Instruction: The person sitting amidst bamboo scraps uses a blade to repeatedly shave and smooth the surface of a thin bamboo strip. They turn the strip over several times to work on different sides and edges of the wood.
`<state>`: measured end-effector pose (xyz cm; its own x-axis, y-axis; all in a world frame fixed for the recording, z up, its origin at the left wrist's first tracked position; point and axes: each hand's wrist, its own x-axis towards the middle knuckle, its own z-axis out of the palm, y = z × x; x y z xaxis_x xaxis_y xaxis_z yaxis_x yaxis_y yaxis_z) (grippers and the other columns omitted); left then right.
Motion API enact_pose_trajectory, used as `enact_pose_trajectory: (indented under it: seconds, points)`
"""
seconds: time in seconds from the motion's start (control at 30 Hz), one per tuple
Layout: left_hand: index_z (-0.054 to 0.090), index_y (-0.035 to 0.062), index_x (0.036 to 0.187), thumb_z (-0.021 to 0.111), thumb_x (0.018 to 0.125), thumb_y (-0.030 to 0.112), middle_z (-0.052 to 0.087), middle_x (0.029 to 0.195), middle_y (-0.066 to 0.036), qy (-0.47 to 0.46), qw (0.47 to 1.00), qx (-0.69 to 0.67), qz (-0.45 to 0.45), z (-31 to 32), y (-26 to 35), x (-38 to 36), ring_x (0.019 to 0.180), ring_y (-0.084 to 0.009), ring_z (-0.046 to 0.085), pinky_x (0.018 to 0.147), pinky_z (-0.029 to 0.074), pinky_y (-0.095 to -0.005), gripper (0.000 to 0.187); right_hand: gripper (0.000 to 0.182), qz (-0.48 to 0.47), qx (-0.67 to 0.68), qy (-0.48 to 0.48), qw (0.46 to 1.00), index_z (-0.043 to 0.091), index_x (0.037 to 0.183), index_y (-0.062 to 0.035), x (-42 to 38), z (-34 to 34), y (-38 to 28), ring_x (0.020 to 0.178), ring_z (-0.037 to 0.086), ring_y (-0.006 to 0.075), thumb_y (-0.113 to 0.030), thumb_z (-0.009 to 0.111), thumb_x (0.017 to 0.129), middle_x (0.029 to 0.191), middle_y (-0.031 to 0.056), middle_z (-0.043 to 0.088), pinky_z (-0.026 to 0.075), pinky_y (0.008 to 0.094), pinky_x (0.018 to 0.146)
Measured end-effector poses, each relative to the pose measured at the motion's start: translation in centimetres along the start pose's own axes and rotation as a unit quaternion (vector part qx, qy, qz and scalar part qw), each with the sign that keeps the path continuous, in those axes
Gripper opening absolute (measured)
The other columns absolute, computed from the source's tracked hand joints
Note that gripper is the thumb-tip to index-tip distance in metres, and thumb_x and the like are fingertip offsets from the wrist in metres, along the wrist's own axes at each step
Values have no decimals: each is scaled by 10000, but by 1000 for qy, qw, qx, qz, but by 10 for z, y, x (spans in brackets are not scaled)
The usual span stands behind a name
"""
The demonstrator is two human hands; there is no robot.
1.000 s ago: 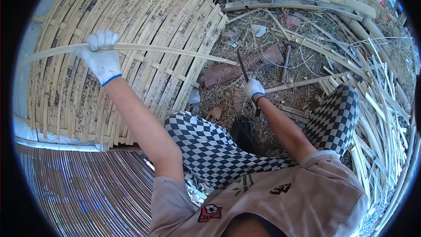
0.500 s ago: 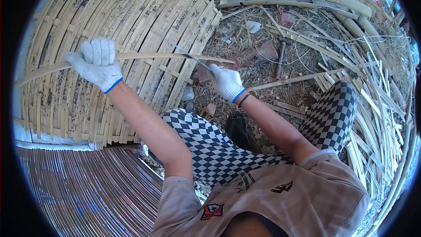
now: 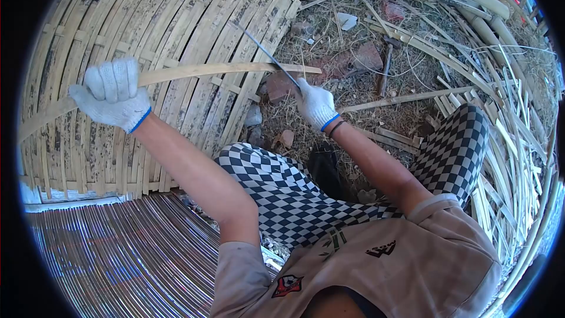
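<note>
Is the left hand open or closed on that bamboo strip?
Closed: the left hand makes a fist, with the bamboo strip emerging on both sides.

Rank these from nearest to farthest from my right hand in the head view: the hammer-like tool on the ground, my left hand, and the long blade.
1. Long blade: held in the right hand itself.
2. Hammer-like tool: on the ground, ahead and to the right.
3. Left hand: well across to the left, gripping the bamboo strip.

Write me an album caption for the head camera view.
A gloved left hand grips a pale strip; the gloved right hand holds a thin blade crossing it in view, a slatted panel behind.
</note>
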<state>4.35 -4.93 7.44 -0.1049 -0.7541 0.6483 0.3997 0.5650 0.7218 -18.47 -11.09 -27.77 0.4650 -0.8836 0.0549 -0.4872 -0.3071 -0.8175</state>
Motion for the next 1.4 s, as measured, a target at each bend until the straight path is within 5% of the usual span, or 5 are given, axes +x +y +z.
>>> enact_pose_trajectory:
  seconds: [0.17, 0.57, 0.77, 1.1, 1.4]
  points:
    - [305, 216, 509, 253, 1062, 618, 288, 408, 51, 2, 1000, -12, 13, -14, 7, -11, 305, -86, 244, 359, 179, -241, 685, 408, 222, 71, -39, 972, 673, 1226, -57, 13, 49, 122, 1077, 672, 459, -368, 514, 1016, 1123, 285, 706, 526, 536, 957]
    - [237, 208, 588, 401, 1031, 594, 207, 514, 45, 266, 944, 163, 108, -28, 15, -66, 446, -121, 160, 472, 144, -299, 610, 433, 241, 174, -6, 955, 706, 1152, -3, 12, 26, 116, 1033, 689, 453, -380, 561, 995, 975, 289, 725, 534, 506, 908]
    - [244, 211, 603, 420, 1027, 587, 188, 533, 45, 337, 918, 170, 125, -48, 19, -90, 467, -126, 153, 488, 153, -315, 594, 455, 227, 237, -14, 944, 709, 1093, 12, 19, 60, 149, 818, 737, 381, -407, 551, 1008, 883, 221, 741, 573, 459, 747]
    - [190, 231, 597, 349, 1076, 581, 134, 531, 50, 484, 822, 265, 142, -41, 11, -64, 472, -132, 90, 463, 134, -304, 614, 509, 328, 579, -204, 718, 588, 1038, -32, 26, 61, 106, 462, 530, 181, -531, 490, 1048, 745, 91, 597, 494, 400, 414]
    - [141, 241, 618, 362, 1073, 557, 103, 540, 45, 561, 745, 316, 176, -23, 0, -44, 495, -138, 44, 451, 116, -289, 596, 414, 274, 553, -212, 758, 547, 973, -93, 16, 39, 59, 424, 469, 122, -494, 508, 1066, 662, 16, 538, 402, 310, 362]
